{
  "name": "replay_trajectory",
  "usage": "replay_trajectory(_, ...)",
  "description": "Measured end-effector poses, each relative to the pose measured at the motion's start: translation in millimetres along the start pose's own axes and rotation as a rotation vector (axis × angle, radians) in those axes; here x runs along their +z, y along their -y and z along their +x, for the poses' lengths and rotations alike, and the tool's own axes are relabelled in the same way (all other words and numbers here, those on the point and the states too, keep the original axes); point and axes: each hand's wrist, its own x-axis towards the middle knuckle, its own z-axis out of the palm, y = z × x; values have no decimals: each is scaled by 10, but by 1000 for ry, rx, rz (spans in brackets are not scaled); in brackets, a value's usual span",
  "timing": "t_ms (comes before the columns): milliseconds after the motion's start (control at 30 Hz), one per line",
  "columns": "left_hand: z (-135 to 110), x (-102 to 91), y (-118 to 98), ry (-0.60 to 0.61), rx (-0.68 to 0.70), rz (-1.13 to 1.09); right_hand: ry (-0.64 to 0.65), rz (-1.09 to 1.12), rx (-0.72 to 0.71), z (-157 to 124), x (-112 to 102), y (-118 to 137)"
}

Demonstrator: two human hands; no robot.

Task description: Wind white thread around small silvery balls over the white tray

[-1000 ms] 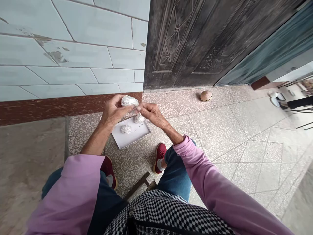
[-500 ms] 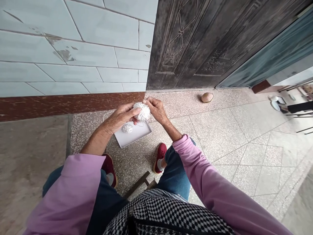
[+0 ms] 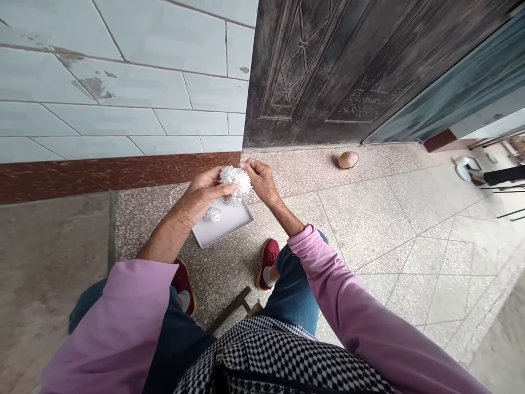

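Observation:
Both my hands hold one white ball of thread (image 3: 235, 181) in front of me, above the floor. My left hand (image 3: 200, 194) grips it from the left with thumb and fingers closed on it. My right hand (image 3: 259, 179) pinches its right side, fingers closed. Below the hands a flat white tray (image 3: 229, 224) lies on the floor. A smaller white thread ball (image 3: 212, 214) rests in the tray, and another is partly hidden under the held ball.
I sit on a low wooden stool (image 3: 234, 310), red shoes (image 3: 267, 261) on the speckled floor. A tiled wall stands ahead on the left, a dark carved door (image 3: 328, 71) on the right. A round tan object (image 3: 348, 160) lies by the door. Furniture legs show at far right.
The ball has turned in my hands and now shows a fluffy face. My right hand has shifted from pulling thread at the ball's side to pinching the ball itself.

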Motion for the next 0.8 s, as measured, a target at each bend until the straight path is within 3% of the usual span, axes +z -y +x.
replay_trajectory(133,12,-18,-37,-58,20,-92,55,52,-30,-42,90,-66)
replay_trajectory(233,83,-85,-22,-164,119,-63,124,7,-8,-141,190,-22)
replay_trajectory(433,198,-278,40,-334,310,208,322,-91,33,-373,221,368)
replay_trajectory(500,167,-296,17,-310,300,267,291,-83,46,-377,160,501)
replay_trajectory(600,64,-269,-62,-178,211,294,169,-44,28,-309,43,620)
replay_trajectory(733,-71,-204,-153,51,72,308,48,-4,6,-172,-80,625)
replay_trajectory(800,-108,-175,-160,113,69,294,8,18,12,-118,-119,579)
